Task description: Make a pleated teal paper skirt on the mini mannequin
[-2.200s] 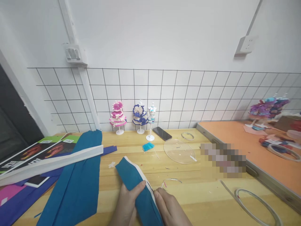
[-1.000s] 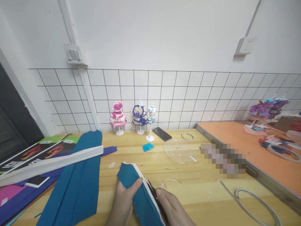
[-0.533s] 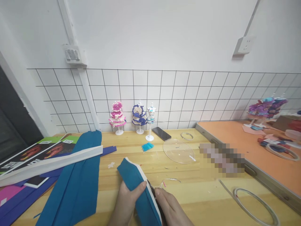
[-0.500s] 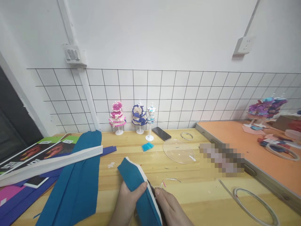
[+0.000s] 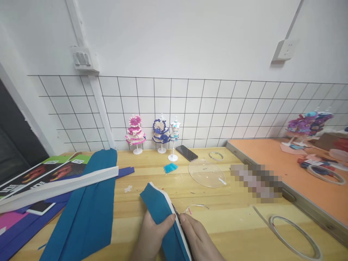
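Note:
A folded piece of teal crepe paper (image 5: 156,203) with a white strip along its right edge stands tilted at the bottom centre. My left hand (image 5: 153,233) is closed on it, thumb across its face. Against the right edge, my right hand (image 5: 197,235) is closed in a pinch round something dark, mostly hidden behind the fingers and too unclear to name. A larger teal sheet (image 5: 92,214) lies at the left, crossed by a long white paper strip (image 5: 67,185).
Three small dress stands (image 5: 136,136) line the wall. Nearer are a phone (image 5: 186,153), a teal pleated piece (image 5: 170,168), a clear disc (image 5: 206,174) and a large wire coil (image 5: 296,235). An orange board (image 5: 272,159) with a raised edge lies at the right.
Both hands and the folded teal paper have shifted slightly to the right in view. The holds look the same.

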Demonstrator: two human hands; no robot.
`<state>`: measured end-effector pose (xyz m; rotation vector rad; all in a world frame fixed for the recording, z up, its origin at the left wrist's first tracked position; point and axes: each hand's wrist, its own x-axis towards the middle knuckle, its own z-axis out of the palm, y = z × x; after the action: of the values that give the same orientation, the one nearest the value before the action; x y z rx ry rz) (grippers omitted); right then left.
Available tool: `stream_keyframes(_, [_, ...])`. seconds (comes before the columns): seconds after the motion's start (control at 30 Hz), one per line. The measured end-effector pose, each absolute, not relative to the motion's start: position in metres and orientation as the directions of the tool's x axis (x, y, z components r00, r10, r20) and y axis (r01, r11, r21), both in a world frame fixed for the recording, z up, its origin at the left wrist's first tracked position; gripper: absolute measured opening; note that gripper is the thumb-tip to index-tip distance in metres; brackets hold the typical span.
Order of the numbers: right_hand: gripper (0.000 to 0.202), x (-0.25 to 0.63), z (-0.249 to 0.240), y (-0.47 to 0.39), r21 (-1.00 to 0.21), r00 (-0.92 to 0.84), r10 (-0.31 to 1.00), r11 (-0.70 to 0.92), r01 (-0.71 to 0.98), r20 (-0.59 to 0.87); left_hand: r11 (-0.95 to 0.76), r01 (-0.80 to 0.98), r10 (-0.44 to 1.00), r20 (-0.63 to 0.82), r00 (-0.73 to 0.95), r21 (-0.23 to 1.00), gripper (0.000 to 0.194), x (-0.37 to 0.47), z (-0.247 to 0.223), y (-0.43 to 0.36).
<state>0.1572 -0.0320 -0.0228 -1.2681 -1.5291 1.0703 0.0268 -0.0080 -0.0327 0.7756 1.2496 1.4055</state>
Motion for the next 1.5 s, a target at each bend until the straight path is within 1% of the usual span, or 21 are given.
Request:
stream_keyframes(0.17, [0.057,0.157,-0.026,-0.032,-0.962,-0.112,0.993,0.069,0.263,0.040,0.089,-0.309,0.957,-0.167,-0.236,0.947,0.052,0.028,-0.033,-0.008])
stream_keyframes(0.33, [0.063,0.155,-0.026,-0.031,-0.961,-0.097,0.994,0.081,0.266,0.057,0.104,-0.297,0.949,-0.184,-0.255,0.949,0.048,0.028,-0.035,-0.007])
stream_keyframes(0.5, [0.067,0.152,-0.022,-0.029,-0.957,-0.089,0.996,0.009,0.289,-0.018,0.103,-0.308,0.949,-0.187,-0.255,0.946,0.050,0.029,-0.036,-0.007])
stream_keyframes(0.57, [0.066,0.152,-0.020,-0.029,-0.955,-0.086,0.996,0.009,0.296,-0.017,0.093,-0.309,0.952,-0.175,-0.251,0.947,0.051,0.030,-0.036,-0.007])
stream_keyframes(0.7, [0.062,0.153,-0.016,-0.030,-0.955,-0.125,0.992,0.059,0.289,0.023,0.091,-0.303,0.955,-0.170,-0.245,0.948,0.055,0.030,-0.036,-0.007])
stream_keyframes(0.9, [0.060,0.152,-0.016,-0.027,-0.948,-0.123,0.992,0.042,0.316,0.003,0.085,-0.281,0.959,-0.155,-0.236,0.956,0.045,0.028,-0.040,-0.007])
stream_keyframes(1.07, [0.057,0.153,-0.015,-0.025,-0.939,-0.168,0.986,0.057,0.340,-0.001,0.093,-0.281,0.958,-0.163,-0.238,0.955,0.047,0.029,-0.041,-0.007])
stream_keyframes(1.3, [0.049,0.152,-0.015,-0.024,-0.950,-0.172,0.985,0.077,0.303,0.025,0.105,-0.284,0.957,-0.175,-0.233,0.953,0.043,0.030,-0.038,-0.008])
stream_keyframes(1.5, [0.049,0.151,-0.020,-0.023,-0.950,-0.157,0.987,0.091,0.299,0.045,0.108,-0.301,0.959,-0.179,-0.221,0.948,0.042,0.031,-0.035,-0.010])
